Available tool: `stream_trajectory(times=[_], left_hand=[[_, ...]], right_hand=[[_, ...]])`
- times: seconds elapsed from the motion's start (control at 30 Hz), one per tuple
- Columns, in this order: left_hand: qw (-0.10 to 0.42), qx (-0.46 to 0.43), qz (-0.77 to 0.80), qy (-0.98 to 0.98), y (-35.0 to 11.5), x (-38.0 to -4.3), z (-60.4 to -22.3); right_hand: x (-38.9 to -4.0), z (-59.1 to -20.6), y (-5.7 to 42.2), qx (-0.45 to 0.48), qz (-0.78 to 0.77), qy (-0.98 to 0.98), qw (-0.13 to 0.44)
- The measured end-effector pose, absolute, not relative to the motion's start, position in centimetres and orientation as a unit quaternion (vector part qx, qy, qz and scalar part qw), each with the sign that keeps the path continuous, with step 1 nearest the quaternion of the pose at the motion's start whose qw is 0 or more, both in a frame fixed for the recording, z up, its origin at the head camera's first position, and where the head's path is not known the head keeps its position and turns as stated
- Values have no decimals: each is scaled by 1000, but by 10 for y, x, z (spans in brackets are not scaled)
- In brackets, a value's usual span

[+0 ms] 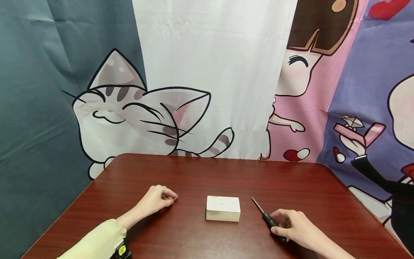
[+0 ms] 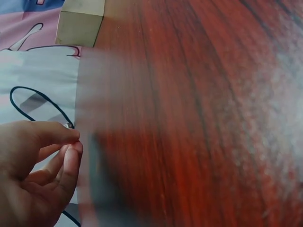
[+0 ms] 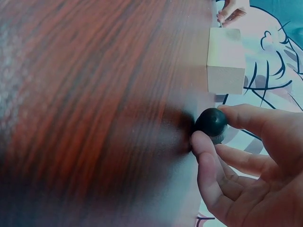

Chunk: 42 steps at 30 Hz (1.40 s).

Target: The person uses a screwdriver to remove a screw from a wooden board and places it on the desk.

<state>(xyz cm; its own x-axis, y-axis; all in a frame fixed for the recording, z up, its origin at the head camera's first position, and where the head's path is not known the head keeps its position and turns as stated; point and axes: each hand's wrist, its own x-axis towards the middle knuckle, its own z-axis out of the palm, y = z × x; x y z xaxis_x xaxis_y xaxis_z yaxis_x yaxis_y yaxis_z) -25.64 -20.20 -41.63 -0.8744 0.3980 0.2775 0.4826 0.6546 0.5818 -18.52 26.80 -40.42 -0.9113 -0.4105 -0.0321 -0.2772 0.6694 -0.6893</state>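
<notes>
A pale wooden block (image 1: 223, 209) lies on the table between the two hands, a small dark hole or dot in its top face. To its left, my left hand (image 1: 158, 198) pinches a small thin screw (image 1: 175, 198) between thumb and fingertips; only its shiny end (image 2: 68, 126) peeks out in the left wrist view. Right of the block, my right hand (image 1: 295, 226) grips a screwdriver (image 1: 268, 219) by its black handle. Its metal shaft points away and to the left, apart from the block. The right wrist view shows the handle's rounded end (image 3: 211, 122) between thumb and fingers.
The reddish-brown wooden table (image 1: 155, 169) has rounded far corners. Behind it hangs a printed cloth (image 1: 210, 43) with a cartoon cat and figures. Near the front left, a dark wrist device (image 1: 121, 250) sits by the pale yellow sleeve (image 1: 97, 241).
</notes>
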Motion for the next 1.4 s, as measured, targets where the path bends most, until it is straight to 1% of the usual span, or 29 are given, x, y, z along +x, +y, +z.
stream_trajectory(times=[0.23, 0.53, 0.9, 1.27, 1.4], left_hand=[[44, -238, -338, -909, -204, -256, -418], [53, -250, -313, -915, -205, -256, -420], [38, -247, -316, -915, -205, -252, -423], [45, -247, -306, -918, -204, -253, -418], [29, -249, -310, -917, -206, -253, -417]], right_hand=[[-184, -404, 268, -189, -357, 910, 90], [-184, -403, 268, -188, -355, 911, 90], [-184, -405, 268, -185, -355, 911, 99], [-186, -401, 269, -191, -355, 909, 107], [-186, -401, 269, -187, -354, 909, 113]])
